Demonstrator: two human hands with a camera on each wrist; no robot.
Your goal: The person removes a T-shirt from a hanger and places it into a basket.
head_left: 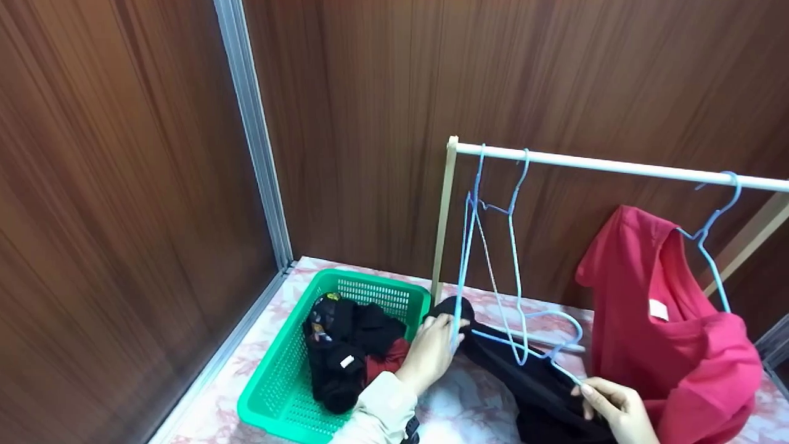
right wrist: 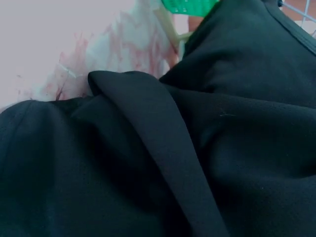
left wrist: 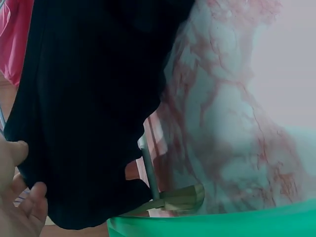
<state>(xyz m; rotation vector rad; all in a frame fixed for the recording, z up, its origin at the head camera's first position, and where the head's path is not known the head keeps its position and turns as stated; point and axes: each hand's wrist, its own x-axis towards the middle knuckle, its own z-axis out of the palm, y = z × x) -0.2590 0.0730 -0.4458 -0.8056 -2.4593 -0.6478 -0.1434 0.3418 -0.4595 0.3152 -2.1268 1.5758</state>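
Observation:
A black garment [head_left: 530, 394] stretches between both hands, with a blue clothes hanger [head_left: 578, 327] lying along its upper edge, hook upward. My left hand [head_left: 431, 351] grips the garment's left end beside the basket; in the left wrist view its fingers [left wrist: 37, 197] lie at the edge of the cloth. At the other end my right hand [head_left: 616, 407] pinches the hanger's right arm, thumb on top, close against the fabric. Folded black cloth [right wrist: 237, 133] fills most of the right wrist view, which hides that hand.
A green basket [head_left: 265, 394] holding dark clothes [head_left: 345, 345] stands at the left. Two empty hangers [head_left: 516, 265] hang from the white rail [head_left: 592, 161], in front of my hands. A pink-red shirt [head_left: 629, 296] hangs at right. Wood-grain panels [head_left: 382, 123] enclose the corner.

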